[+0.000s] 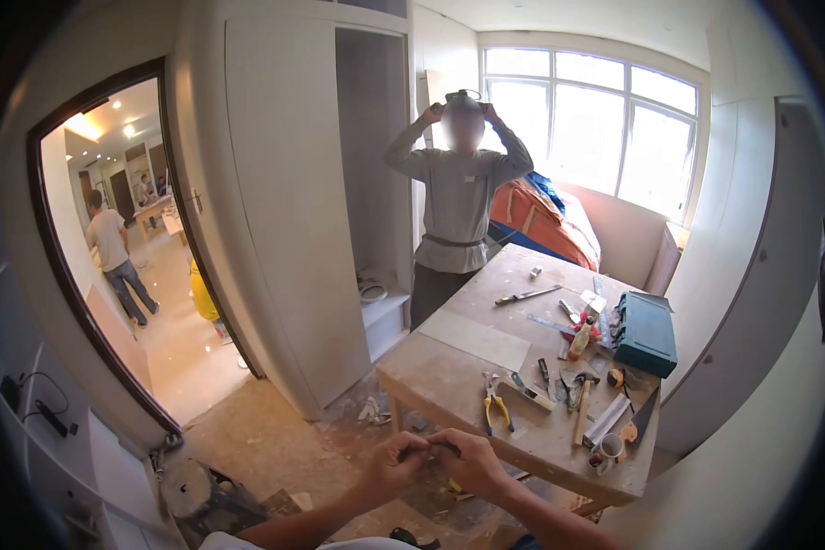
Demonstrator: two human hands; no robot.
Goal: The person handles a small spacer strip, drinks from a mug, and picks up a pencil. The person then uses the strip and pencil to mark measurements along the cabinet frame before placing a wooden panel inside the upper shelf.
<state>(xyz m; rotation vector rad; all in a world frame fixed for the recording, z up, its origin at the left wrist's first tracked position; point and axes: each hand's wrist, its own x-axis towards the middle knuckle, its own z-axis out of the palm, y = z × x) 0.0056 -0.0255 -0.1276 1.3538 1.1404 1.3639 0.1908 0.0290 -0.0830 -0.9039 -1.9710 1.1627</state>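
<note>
My left hand (392, 466) and my right hand (474, 463) meet in front of me, just off the near edge of the worktable (431, 371). Both have their fingers pinched together, tips touching or almost touching. Whatever lies between the fingertips, if anything, is too small or hidden to make out. Closest to my right hand on the tabletop is a pair of pliers (499, 414) with yellow and dark handles. Beyond it lie a hammer (581, 414), a tape measure (617, 377) and a mug (605, 453) near the table's corner.
Across the table a person (458, 197) raises both hands to their head. A teal case (644, 335), a bottle (580, 341) and several tools cover the table's right side. Debris litters the floor. At left, a doorway shows another person (110, 240); a tall cabinet (284, 202) stands beside it.
</note>
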